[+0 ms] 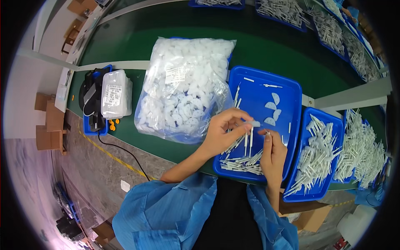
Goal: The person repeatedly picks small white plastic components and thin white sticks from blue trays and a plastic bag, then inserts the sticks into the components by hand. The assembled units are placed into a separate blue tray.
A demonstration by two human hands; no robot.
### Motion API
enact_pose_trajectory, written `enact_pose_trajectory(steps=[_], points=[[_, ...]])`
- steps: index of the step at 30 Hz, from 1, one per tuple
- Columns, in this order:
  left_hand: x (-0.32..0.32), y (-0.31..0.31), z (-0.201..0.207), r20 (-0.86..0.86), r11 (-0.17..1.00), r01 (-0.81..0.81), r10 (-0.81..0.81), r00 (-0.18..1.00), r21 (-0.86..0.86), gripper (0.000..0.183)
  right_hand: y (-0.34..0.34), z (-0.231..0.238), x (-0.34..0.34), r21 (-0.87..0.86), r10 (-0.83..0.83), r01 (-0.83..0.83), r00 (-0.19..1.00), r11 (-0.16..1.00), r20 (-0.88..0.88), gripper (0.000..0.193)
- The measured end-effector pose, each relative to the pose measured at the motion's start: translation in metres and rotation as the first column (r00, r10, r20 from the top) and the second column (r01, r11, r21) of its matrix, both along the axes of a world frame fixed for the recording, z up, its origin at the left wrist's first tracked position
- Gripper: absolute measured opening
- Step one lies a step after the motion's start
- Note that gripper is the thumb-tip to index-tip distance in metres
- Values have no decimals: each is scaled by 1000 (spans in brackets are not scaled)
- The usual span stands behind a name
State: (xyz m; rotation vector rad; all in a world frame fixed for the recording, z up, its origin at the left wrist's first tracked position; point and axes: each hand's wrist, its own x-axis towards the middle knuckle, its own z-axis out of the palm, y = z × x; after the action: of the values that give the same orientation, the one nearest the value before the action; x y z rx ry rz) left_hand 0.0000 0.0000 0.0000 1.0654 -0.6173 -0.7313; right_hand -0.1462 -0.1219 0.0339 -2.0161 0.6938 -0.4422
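Observation:
My left hand (pixel 228 130) is closed on a white half-round plastic piece (pixel 255 123), with slim white rods (pixel 251 141) hanging below it. Close by on the right, my right hand (pixel 273 153) pinches something too small to make out near the piece's edge. Both hands are over a blue tray (pixel 256 96). Loose white half-round pieces (pixel 270 121) lie on its floor, beyond my right hand. Many white rods (pixel 241 166) are heaped along the tray's near edge, partly hidden by my hands.
A large clear bag of white half-round pieces (pixel 183 91) sits left of the tray. Another blue tray (pixel 303 196) at right is heaped with rodded pieces, with further heaps (pixel 360 154) beyond. Clear plastic boxes (pixel 116 93) and a black corded device (pixel 92 102) stand far left.

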Motion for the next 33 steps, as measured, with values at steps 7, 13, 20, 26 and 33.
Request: enact_pose_trajectory(steps=[7, 13, 20, 26, 33], points=[[10, 6, 6, 18, 995, -33, 32, 999, 91, 19, 3, -21, 19, -26, -50, 53, 994, 998, 94, 17], [4, 0, -9, 37, 990, -128, 126, 991, 65, 19, 1, -14, 10, 47, -63, 63, 998, 997, 5, 16], [0, -10, 3, -53, 985, -154, 158, 986, 74, 20, 18, -4, 11, -201, 9, 24, 987, 979, 162, 9], [3, -5, 2, -80, 996, -82, 80, 994, -28, 18, 27, -8, 19, -270, -53, 101, 982, 958, 180, 10], [3, -7, -1, -76, 996, -74, 71, 995, -40, 19, 25, -6, 21, -311, -63, 127, 976, 942, 207, 12]])
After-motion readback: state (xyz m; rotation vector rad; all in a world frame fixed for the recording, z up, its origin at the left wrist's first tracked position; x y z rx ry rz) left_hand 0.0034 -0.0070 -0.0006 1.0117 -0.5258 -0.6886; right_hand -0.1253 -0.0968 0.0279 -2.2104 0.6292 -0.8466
